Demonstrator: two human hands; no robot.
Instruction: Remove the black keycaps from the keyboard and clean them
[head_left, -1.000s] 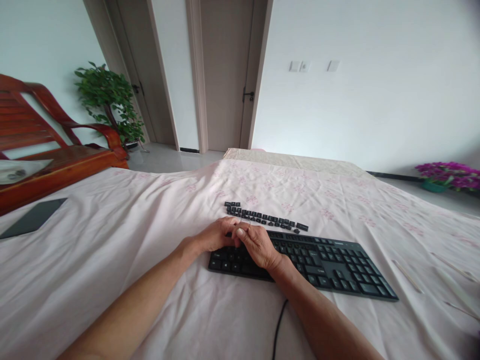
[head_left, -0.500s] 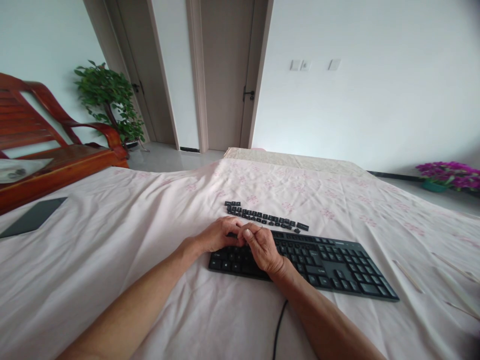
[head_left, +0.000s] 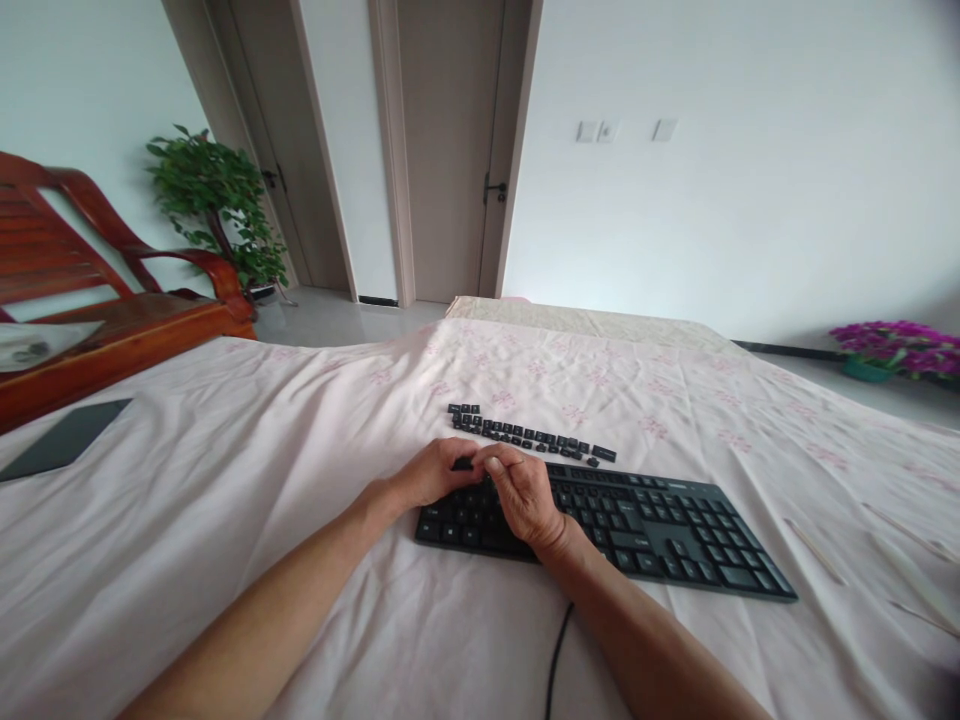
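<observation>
A black keyboard lies on the pink flowered cloth, its cable running toward me. Both my hands are over its left part, close together with fingertips meeting. The fingers of my left hand are bent and closed near the upper left keys. My right hand is curled, thumb pressed against the index finger. Whatever is between the fingertips of either hand is too small or hidden to make out. Just beyond the keyboard, loose black keycaps lie in rows. The keys under my hands are hidden.
Several thin sticks lie on the cloth to the right of the keyboard. A dark flat panel rests at the far left. Beyond the cloth stand a wooden bench, a leafy plant and purple flowers.
My hands stay over the same part of the keyboard, with only a slight shift of the fingers. The keycap rows look the same.
</observation>
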